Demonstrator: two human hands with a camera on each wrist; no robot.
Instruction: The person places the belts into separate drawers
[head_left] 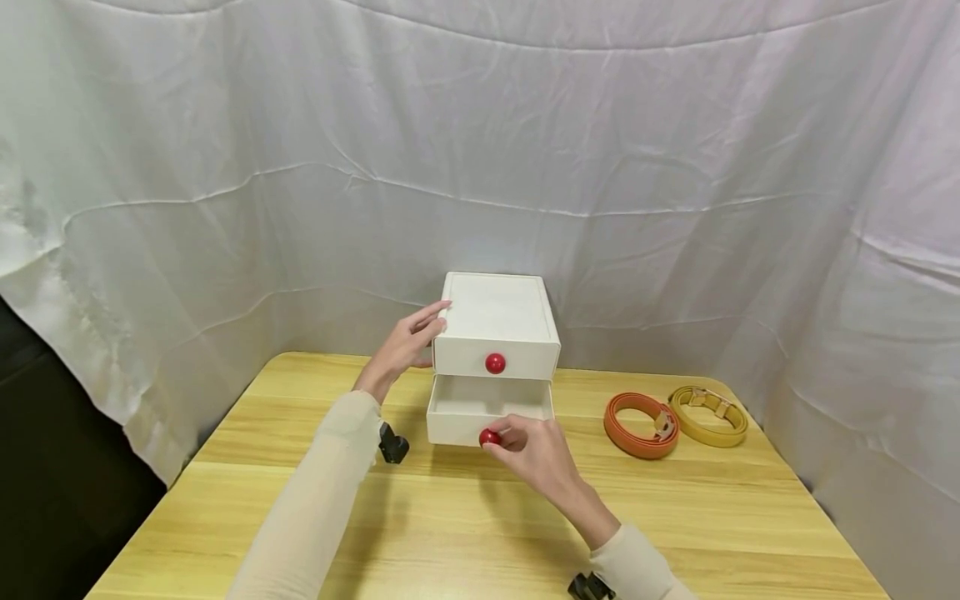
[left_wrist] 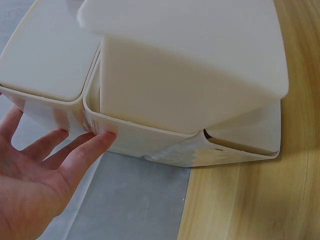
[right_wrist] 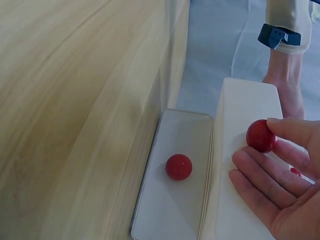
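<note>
Pinching the lower red knob (head_left: pixel 490 437) with my right hand (head_left: pixel 537 455), drawer (head_left: pixel 487 409) out at frame centre.
My left hand (head_left: pixel 405 345), fingers straight, presses the white box (head_left: pixel 497 325); two knobs, two coiled belts (head_left: pixel 675 418) lie right on the surface (head_left: pixel 465 517).

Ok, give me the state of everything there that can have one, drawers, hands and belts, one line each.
Lower drawer: pulled out, looks empty inside.
Upper drawer: closed.
Right hand: pinches the lower drawer's red knob.
Left hand: fingers straight, pressed against the left side of the drawer box.
Orange belt: coiled, lying on the table.
Yellow belt: coiled, beside the orange one.
</note>
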